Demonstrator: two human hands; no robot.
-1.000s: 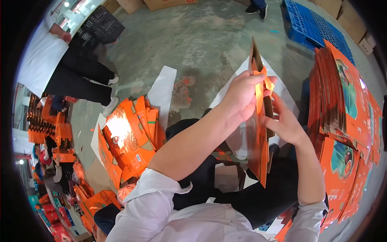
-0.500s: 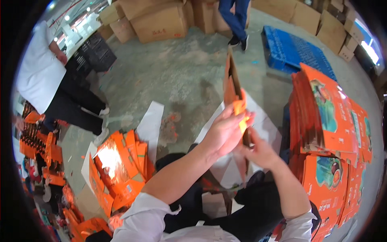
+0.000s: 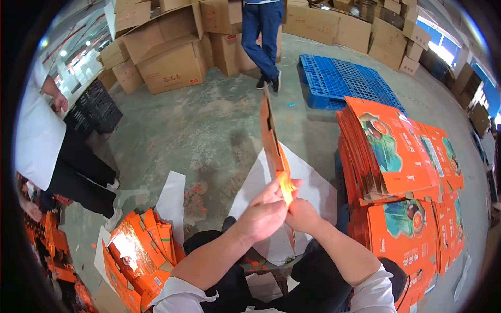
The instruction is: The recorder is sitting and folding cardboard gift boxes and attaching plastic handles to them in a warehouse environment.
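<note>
1. The left hand is pinching the lower edge of a flat orange printed cardboard carton blank, thumb stretched over a glossy tab and fingers curled behind it.
2. The right hand is closing around the same lower edge from the other side, its knuckles touching the left hand; the fingertips are tucked behind the card and cannot be made out.
3. The carton blank is standing on edge above the person's lap, seen almost edge-on, so its printed face is hidden.
4. White paper sheets are lying on the grey concrete floor under and behind the hands.
5. To the right, a tall stack of flat orange cartons with a picture panel is leaning near the right forearm; its lower part is running out of view.
6. To the left, a loose heap of folded orange cartons is lying beside the knee.
7. Farther off, a blue plastic pallet is sitting on the floor, with brown cardboard boxes piled behind.
8. A person in blue trousers is standing by the boxes, cut off at the waist; another person in a white top is bending at the left rim.
</note>
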